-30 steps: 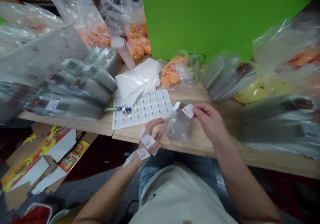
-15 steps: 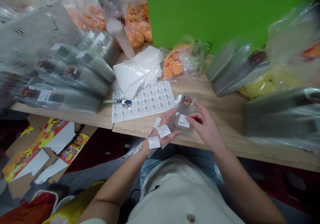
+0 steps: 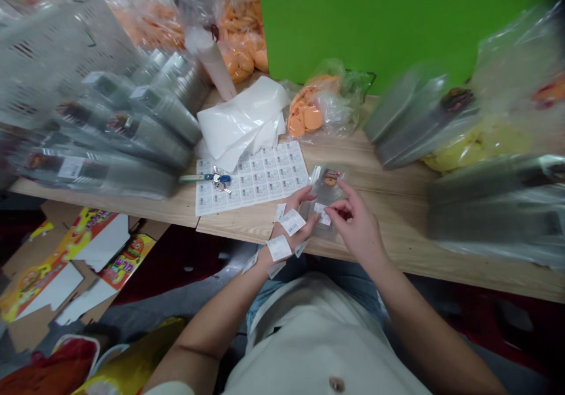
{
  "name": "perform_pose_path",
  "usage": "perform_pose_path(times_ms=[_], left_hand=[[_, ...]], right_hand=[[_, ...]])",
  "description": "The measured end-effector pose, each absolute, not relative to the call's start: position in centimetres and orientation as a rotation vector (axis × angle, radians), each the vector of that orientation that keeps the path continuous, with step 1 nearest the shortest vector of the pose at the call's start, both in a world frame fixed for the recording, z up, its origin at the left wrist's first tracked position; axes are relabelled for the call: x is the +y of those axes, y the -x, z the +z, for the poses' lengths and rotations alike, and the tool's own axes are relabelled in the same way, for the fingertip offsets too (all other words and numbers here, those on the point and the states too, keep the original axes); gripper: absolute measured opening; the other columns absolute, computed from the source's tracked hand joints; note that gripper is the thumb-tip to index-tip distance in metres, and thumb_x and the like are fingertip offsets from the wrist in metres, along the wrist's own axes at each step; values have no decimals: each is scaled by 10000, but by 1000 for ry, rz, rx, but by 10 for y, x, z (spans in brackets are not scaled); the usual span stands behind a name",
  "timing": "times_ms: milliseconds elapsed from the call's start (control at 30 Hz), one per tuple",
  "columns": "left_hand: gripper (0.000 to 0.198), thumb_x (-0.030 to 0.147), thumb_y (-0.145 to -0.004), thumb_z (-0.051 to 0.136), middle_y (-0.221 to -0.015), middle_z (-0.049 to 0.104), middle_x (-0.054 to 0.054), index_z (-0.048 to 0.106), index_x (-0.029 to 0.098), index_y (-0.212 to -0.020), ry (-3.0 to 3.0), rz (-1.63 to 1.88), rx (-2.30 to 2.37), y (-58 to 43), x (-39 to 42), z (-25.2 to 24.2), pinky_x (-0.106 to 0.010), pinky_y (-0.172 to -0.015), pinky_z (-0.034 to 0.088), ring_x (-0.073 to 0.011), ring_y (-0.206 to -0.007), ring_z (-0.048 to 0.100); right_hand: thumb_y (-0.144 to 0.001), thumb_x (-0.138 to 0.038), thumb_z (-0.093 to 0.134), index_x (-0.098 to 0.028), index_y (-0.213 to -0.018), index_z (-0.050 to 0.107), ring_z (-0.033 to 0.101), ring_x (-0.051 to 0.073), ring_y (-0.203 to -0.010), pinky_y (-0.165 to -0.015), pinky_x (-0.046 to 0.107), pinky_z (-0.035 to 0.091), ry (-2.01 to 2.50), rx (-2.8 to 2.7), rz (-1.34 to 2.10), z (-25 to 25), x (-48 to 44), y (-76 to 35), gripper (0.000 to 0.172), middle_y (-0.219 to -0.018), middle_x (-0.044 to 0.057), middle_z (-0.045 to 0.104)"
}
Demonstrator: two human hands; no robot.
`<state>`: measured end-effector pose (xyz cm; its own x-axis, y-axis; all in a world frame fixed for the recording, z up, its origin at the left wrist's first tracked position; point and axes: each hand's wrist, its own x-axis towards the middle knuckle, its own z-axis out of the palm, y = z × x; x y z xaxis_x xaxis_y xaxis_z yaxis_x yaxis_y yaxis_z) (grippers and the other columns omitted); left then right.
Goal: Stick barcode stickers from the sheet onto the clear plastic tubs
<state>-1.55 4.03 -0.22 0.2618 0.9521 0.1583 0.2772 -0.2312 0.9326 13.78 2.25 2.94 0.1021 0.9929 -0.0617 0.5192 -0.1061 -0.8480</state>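
A clear plastic package (image 3: 334, 193) with a burger sticker (image 3: 332, 176) lies at the table's front edge. On its lower part is a white barcode label (image 3: 323, 213). My left hand (image 3: 296, 218) grips the package from the left, its thumb at the label. Several more labels (image 3: 279, 248) hang from the back of that hand and the wrist. From the right, my right hand (image 3: 355, 215) pinches at the label's right edge, one finger reaching up beside the burger sticker. Left of the package is a sheet of printed labels (image 3: 269, 177), with keys (image 3: 219, 181) on it.
White sheets (image 3: 242, 118) cover the label sheet's far part. Behind stands a bag of orange discs (image 3: 309, 112) before a green panel (image 3: 397, 24). Stacked plastic packages flank me at left (image 3: 119, 171) and right (image 3: 489, 206). Printed cardboard (image 3: 88, 265) lies below at left.
My left thumb has moved up and in onto the label, and the left wrist has shifted slightly right. My right fingertips have moved slightly left at the label's edge.
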Motion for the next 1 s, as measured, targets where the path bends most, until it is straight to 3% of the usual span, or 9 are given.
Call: perform_pose_path(times_ms=[100,200,333,400,533,667,833,933,1000], left_hand=[[617,215,-773,591,-1137,563,-93,291,209,-1312,-1662,1005,1140,14,40,-2,-434,-987,371,-206,-1106,521],[643,216,-773,587,-1141,554,-88,265,225,-1329,-1637,1014,1140,13,39,-3,-433,-987,371,-204,-1115,511],[580,238,-797,558,-1181,522,-107,293,208,-1312,-1626,1054,1137,11,38,-5,-436,-992,365,-206,-1116,510],[557,264,-818,535,-1193,522,-111,293,204,-1316,-1611,1040,1106,12,39,-7,-436,-1003,353,-209,-1137,498],[499,310,-892,415,-1245,515,-111,243,231,-1354,-1500,1016,1020,21,41,-7,-415,-972,387,-202,-1169,482],[383,367,-875,451,-1263,488,-105,444,223,-1230,-1461,1137,1312,34,43,9,-415,-948,394,-223,-1154,475],[551,365,-781,608,-958,629,-60,393,241,-1273,-1232,967,959,27,45,42,-324,-752,491,-173,-860,614],[670,341,-750,651,-677,570,31,313,261,-1323,-1165,765,729,9,42,52,-256,-604,488,-99,-582,578],[727,349,-748,653,-685,563,31,262,271,-1355,-1308,740,723,-2,42,56,-257,-600,489,-100,-584,569]], right_hand=[[-809,-348,531,-227,-1355,335,565,216,-890,-802,399,462,1749,-1606,498,23,14,-139,592,-1000,82,612],[-815,-348,536,-224,-1348,350,426,290,-1177,-923,463,402,1735,-1652,79,14,1,-144,577,-1291,149,435],[-846,-370,485,-232,-1376,309,256,323,-1315,-985,512,336,1676,-2081,154,6,-9,-143,576,-1416,118,333],[-857,-382,459,-212,-1397,271,261,316,-1310,-997,510,324,1672,-2175,226,5,-8,-140,597,-1417,110,347],[-860,-401,451,-188,-1405,246,405,287,-1199,-967,478,369,1669,-2089,285,3,1,-140,621,-1324,135,449],[-821,-394,537,-221,-1419,160,451,275,-1159,-950,480,389,1588,-1912,251,11,3,-148,728,-1266,130,496],[-761,-393,624,-255,-1419,128,469,268,-1156,-953,475,401,1493,-1858,317,30,-10,-157,836,-1271,108,499],[-771,-395,612,-264,-1411,185,459,257,-1173,-956,444,415,1451,-1992,327,47,-17,-172,780,-1280,102,479],[-783,-381,601,-274,-1394,254,461,255,-1172,-961,439,412,1441,-2098,259,64,-23,-197,711,-1269,95,485]])
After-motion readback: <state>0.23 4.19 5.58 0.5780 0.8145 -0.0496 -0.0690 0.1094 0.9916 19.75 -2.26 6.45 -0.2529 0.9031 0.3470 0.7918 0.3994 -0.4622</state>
